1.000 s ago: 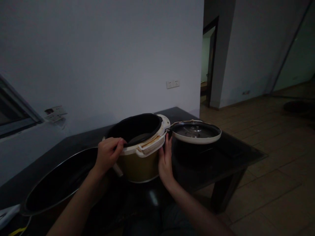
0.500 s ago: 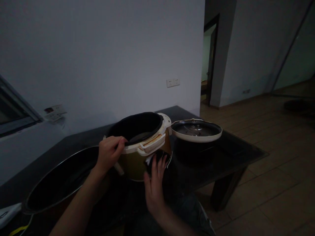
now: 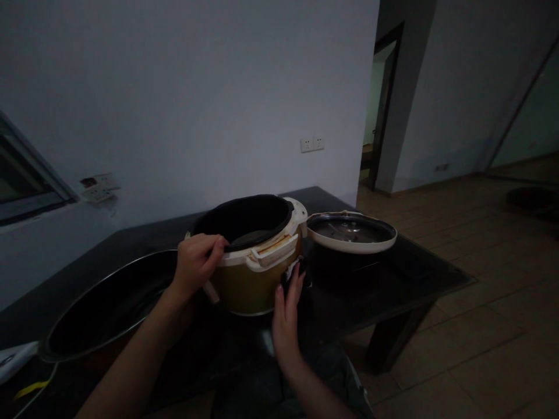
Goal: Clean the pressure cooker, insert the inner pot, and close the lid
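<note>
A gold-sided electric cooker (image 3: 244, 285) with a white collar and a black inner pot (image 3: 236, 215) stands lidless on the dark table. My left hand (image 3: 198, 262) is closed on its near-left rim, thumb lying along the top edge. Low on the cooker's right side, my right hand (image 3: 289, 314) presses a dark cloth (image 3: 301, 270) with a whitish patch against the wall, its fingers fairly straight. Part of the cloth is hidden behind those fingers. Right of the cooker lies a round lid (image 3: 351, 245) with a pale rim, its inner side facing up.
A wide black pan (image 3: 105, 297) with a white handle (image 3: 20, 358) sits left of the cooker. Near that handle is a yellow strip (image 3: 32, 389). Behind the table (image 3: 419, 273) rises a wall with sockets (image 3: 312, 144); tiled floor (image 3: 489, 331) extends on the right.
My right hand and the cloth have slid rightward and slightly up around the cooker's side, uncovering more of its gold front. The left hand keeps its place on the rim. The view shifted slightly.
</note>
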Available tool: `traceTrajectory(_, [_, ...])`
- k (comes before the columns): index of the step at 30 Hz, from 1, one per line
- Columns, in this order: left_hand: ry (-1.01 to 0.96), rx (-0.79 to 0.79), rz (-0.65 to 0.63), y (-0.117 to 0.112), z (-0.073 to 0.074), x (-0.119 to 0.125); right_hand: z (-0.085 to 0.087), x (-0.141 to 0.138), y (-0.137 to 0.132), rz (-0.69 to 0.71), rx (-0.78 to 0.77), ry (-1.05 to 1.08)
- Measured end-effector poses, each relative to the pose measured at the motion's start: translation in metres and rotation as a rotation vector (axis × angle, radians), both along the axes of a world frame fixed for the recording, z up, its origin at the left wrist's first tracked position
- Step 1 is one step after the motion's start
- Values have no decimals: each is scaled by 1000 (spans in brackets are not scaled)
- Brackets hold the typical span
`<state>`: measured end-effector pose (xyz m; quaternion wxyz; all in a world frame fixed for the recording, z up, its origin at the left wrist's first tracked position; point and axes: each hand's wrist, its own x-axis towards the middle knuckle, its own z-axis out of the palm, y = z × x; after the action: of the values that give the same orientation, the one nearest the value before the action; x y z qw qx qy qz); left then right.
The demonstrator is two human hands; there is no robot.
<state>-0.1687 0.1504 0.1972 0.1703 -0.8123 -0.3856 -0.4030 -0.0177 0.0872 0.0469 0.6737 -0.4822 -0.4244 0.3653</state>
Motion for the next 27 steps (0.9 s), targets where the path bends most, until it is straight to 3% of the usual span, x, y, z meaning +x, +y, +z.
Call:
traceTrajectory(6, [2,-15,30,0,-1,0,-15,-35,-46,187,-92,0])
traceTrajectory(11, [-6,-27,42,-1,0,1,-20,-38,-62,287,-146,-2])
traceTrajectory(14, [3,-24,26,-1,0,1,-18,-30,-57,284,-150,15])
traceTrajectory(20, [7,2,29,-2,0,3,-8,-14,-30,90,-88,70])
traceTrajectory(27, [18,112,73,1,-4,9,-2,-5,-19,124,-100,119])
